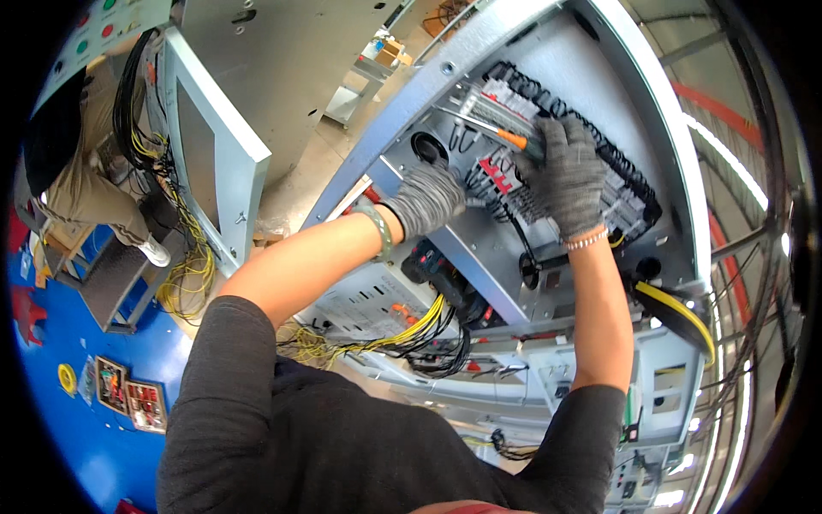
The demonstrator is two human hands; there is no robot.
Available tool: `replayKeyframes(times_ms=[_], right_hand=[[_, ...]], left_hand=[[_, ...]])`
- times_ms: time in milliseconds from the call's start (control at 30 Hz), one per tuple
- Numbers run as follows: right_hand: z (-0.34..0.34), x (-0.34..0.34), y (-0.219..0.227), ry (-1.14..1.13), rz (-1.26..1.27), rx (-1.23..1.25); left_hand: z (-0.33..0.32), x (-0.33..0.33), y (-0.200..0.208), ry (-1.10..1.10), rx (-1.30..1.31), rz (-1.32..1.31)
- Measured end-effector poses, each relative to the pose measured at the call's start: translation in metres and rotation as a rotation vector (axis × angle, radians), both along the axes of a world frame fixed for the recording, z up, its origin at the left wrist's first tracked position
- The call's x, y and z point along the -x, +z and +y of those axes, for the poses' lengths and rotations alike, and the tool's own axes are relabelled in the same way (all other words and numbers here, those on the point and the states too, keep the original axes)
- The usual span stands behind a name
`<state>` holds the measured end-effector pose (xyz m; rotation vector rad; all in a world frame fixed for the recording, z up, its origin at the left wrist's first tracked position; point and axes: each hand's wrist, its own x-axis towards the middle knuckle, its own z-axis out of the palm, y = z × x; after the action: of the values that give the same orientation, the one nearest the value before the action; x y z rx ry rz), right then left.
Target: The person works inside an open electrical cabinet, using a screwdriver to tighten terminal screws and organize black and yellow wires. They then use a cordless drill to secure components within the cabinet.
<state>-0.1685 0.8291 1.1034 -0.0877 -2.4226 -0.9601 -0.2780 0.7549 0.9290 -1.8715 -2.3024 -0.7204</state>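
Right hand (pixel 565 176) grips screwdriver (pixel 501 134) — left hand (pixel 425 199) steadies wires (pixel 488 184).

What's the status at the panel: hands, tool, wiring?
Right hand closed on orange-handled screwdriver, tip at the terminal block row. Left hand pinching black wires beside it. Nothing blocking.

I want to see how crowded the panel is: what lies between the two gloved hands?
In the head view, a red terminal block and a bundle of black wires lie between the left hand and the right hand, which holds an orange-handled screwdriver.
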Motion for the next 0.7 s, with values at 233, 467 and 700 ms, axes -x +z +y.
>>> replayKeyframes(times_ms=[233,467,700], right_hand=[[0.002,0.003,0.0,0.064,0.001,-0.025],[0.0,0.006,-0.002,0.07,-0.001,0.003],[0.002,0.005,0.0,0.053,-0.011,0.012]], left_hand=[[0.017,0.003,-0.01,-0.061,-0.188,-0.084],[0.004,0.005,-0.023,0.032,-1.124,-1.008],[-0.008,0.004,-0.003,0.025,-0.936,-0.875]])
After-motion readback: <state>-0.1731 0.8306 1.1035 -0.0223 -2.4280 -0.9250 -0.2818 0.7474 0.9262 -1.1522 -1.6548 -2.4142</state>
